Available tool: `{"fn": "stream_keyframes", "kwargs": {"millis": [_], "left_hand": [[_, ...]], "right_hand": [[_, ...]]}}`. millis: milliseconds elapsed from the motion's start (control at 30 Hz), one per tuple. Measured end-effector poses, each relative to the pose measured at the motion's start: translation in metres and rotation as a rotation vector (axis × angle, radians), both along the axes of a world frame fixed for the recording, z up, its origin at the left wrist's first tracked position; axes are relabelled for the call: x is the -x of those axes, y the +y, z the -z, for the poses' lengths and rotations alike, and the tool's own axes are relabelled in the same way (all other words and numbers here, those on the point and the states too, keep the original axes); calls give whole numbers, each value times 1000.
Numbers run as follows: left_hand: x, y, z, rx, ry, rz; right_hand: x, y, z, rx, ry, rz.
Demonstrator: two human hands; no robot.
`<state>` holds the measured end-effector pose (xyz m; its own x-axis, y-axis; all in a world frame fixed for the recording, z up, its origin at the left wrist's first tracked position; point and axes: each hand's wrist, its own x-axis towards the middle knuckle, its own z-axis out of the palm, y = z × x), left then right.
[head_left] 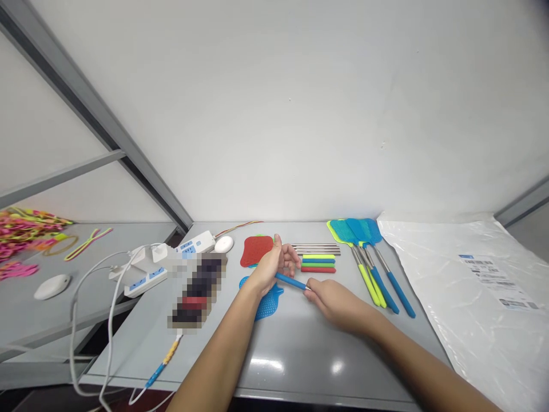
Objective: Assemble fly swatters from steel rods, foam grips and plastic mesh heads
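My right hand (332,300) is closed in a pinch at the near end of a blue fly swatter handle (291,281). A small bit of silver metal shows at its fingertips; the rest is hidden in the hand. The handle's other end meets the palm of my left hand (277,266), whose fingers are loosely bent and apart. Beneath the left wrist lies a blue perforated swatter head (268,303). A red swatter head (256,250) sits behind it, on top of other heads. Metal rods (317,249) and loose coloured handles (318,264) lie just beyond the hands.
Several assembled fly swatters (364,260) lie to the right, beside a big white plastic bag (454,286). On the left are power strips (148,280), white cables (112,320), a blurred-out phone-like object (199,292) and a round white disc (223,244). Colourful strands (26,234) lie farther left.
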<state>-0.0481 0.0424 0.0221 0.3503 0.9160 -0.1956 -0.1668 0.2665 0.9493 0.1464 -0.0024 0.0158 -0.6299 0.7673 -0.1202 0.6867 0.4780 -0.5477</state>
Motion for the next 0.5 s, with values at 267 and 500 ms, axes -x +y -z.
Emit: {"fn": "stream_keyframes", "kwargs": {"millis": [267, 500], "left_hand": [[-4, -2, -2, 2, 21, -2], [-2, -1, -1, -5, -27, -4]], "right_hand": [[1, 2, 3, 4, -1, -1], [0, 2, 2, 28, 109, 8]]}}
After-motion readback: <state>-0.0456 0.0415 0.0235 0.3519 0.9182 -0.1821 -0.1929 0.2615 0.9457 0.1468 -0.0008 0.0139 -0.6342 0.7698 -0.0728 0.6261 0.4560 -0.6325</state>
